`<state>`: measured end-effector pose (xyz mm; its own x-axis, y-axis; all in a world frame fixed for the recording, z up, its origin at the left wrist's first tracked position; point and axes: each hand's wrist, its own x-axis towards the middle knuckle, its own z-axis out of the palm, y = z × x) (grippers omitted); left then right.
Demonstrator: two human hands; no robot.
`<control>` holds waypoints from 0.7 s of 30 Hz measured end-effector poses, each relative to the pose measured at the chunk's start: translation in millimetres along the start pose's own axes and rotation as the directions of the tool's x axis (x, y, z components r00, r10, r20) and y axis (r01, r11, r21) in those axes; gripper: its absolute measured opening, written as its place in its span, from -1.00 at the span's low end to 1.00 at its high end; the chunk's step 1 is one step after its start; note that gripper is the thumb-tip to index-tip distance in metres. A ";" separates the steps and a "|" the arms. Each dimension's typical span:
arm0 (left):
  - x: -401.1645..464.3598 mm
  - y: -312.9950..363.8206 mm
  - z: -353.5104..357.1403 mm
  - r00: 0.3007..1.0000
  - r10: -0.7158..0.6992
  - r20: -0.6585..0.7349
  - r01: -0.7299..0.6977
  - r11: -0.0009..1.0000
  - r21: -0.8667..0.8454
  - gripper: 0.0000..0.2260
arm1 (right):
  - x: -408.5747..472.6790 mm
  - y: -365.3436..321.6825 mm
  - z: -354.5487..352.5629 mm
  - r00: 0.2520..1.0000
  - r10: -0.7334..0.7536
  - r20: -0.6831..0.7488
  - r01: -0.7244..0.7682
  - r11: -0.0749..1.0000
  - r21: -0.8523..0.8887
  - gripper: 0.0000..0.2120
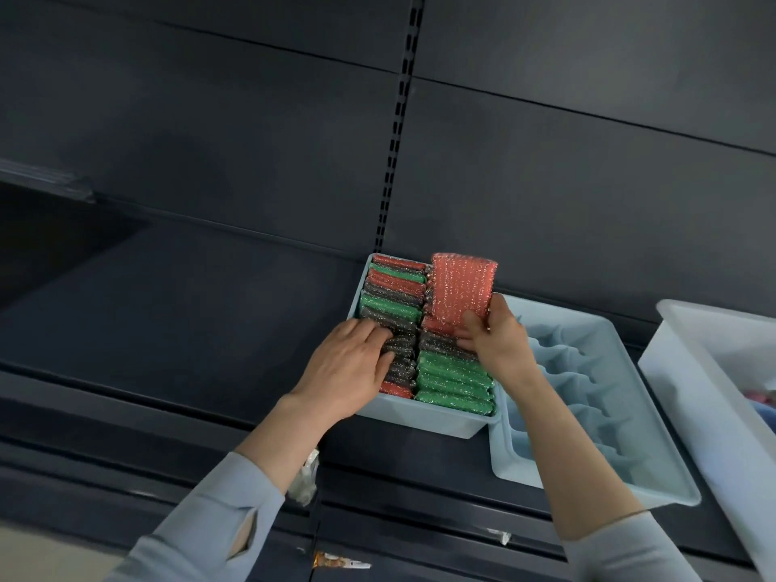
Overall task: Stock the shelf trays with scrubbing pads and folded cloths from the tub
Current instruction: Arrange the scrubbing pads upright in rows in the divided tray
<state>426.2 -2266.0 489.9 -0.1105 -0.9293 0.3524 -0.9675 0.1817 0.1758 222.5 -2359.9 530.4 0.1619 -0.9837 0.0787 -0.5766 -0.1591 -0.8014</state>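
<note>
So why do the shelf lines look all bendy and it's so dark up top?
Head view: the wide-angle lens curves the shelf edges and tilts the slotted upright; the back panels are dim and softly blurred, while light catches the red pad in the right hand and sparkles on the pads under the left hand.

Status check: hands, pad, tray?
Left hand flat on pads in full tray. Right hand pinches red pad upright above it. Second tray unfilled. Nothing blocking.
</note>
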 end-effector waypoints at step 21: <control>-6.8 2.1 8.7 0.971 -0.034 -0.235 0.022 0.998 -0.055 -0.68 | 15.2 -70.9 37.3 0.862 -0.316 0.396 0.500 0.653 -0.569 -0.63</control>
<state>422.9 -2262.1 479.9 -0.0209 -0.8336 0.5520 -0.9557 0.1788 0.2339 295.7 -2360.4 566.3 0.6385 -0.7648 0.0861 -0.7512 -0.6436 -0.1467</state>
